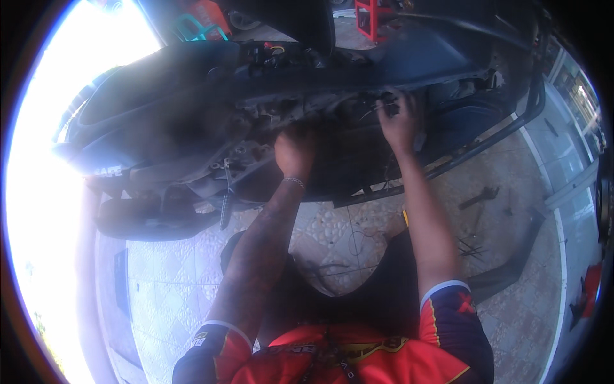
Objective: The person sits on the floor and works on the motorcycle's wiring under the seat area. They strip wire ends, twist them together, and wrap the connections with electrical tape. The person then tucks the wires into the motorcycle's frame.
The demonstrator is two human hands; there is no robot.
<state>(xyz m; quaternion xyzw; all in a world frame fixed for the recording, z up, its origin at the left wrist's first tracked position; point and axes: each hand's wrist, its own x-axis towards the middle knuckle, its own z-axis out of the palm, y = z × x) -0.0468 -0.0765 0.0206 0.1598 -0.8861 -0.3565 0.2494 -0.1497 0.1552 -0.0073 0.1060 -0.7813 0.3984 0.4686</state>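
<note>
A dark scooter (185, 121) stands across the view in front of me, its side opened so that inner parts show. My left hand (295, 150) reaches into the shadowed middle of its frame, back of the hand up; its fingers are lost in the dark. Farther right, my right hand (401, 121) is raised against the scooter's inner side just below a long dark body panel (428, 64). Its thumb and fingers are bent toward each other around something small that I cannot make out. A metal kick lever (226, 192) hangs to the left of my left hand.
The scooter's rear wheel or muffler end (153, 214) lies at the left. On the tiled floor (185, 256) at the right are a dark tool-like piece (480, 197), thin dark rods (472, 248) and a long dark panel (511, 262). A red stand (371, 19) is behind the scooter.
</note>
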